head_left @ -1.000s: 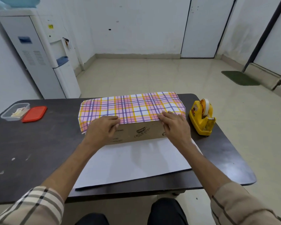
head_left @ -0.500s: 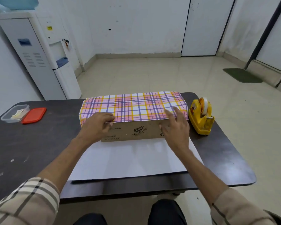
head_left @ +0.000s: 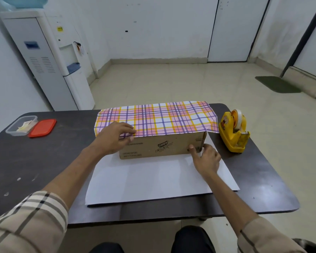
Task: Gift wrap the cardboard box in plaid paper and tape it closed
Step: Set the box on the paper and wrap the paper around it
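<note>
A brown cardboard box (head_left: 162, 147) lies lengthwise on the dark table. Plaid paper (head_left: 162, 117) is folded over its top, and the paper's white underside (head_left: 144, 178) spreads flat toward me. My left hand (head_left: 115, 138) holds the plaid flap's front edge at the box's top left, fingers on top and thumb under. At the box's lower right corner, my right hand (head_left: 206, 158) sits on the white sheet; thumb and forefinger seem to pinch a bit of paper. A yellow tape dispenser (head_left: 233, 132) stands just right of the box.
A clear plastic container (head_left: 21, 125) and its red lid (head_left: 42, 127) sit at the table's (head_left: 44, 161) far left. A white water dispenser (head_left: 49, 61) stands behind the table on the left. My knees show below the near table edge.
My right hand has come down from the box's top edge to its lower right corner. My left hand has stayed on the plaid flap at the left.
</note>
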